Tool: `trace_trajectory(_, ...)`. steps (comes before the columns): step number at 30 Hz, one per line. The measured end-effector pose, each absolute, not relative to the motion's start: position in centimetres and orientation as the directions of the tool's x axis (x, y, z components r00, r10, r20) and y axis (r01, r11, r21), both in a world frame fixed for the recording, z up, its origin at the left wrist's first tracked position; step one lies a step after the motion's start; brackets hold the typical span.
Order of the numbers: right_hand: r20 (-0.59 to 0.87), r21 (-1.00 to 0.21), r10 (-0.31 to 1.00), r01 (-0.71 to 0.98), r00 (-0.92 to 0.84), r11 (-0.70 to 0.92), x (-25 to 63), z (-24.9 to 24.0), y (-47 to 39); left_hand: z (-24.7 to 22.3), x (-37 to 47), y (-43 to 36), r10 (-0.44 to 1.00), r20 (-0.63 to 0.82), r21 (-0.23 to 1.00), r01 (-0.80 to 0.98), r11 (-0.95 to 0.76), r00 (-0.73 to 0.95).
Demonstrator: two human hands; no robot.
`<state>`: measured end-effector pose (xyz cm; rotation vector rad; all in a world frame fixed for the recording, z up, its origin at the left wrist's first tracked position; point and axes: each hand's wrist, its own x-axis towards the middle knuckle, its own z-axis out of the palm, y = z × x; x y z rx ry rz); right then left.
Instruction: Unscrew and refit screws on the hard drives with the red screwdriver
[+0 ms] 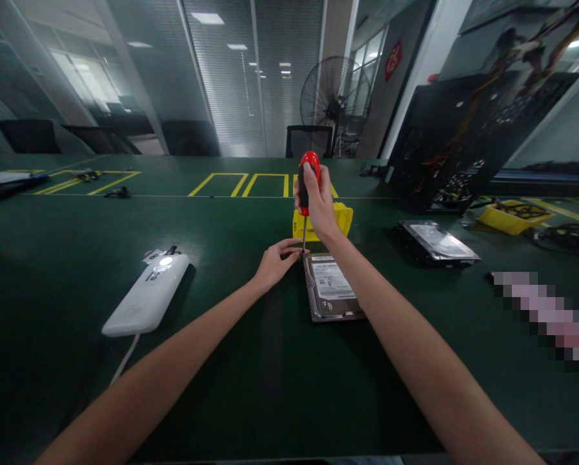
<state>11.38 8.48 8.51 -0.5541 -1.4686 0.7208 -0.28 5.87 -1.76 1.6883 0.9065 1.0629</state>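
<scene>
My right hand [318,197] is wrapped round the red and black handle of a screwdriver [304,229], held upright with its shaft pointing down. The tip is at the far left corner of a hard drive [335,287], which lies label up on the green table. Beside that corner my left hand [274,263] has its thumb and forefinger brought together at the screwdriver's tip. Whatever is between those fingers is too small to make out. My right forearm hides the drive's right side. A yellow bin [345,219] stands just behind the drive.
A second hard drive [437,242] lies to the right, near an open black computer case [463,142]. Further right is another yellow bin [512,216] with cables. A white power bank [148,294] with a cord lies left. Yellow tape [243,184] marks the table's far side.
</scene>
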Motion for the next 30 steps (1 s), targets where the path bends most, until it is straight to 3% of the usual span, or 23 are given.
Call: trace_trajectory(30, 0.658, -0.753, 0.753, -0.049, -0.032, 0.656, 11.2, 8.7, 7.9, -0.9, -0.1, 5.4, 0.914, 0.197, 0.965, 0.097, -0.245, 0.355)
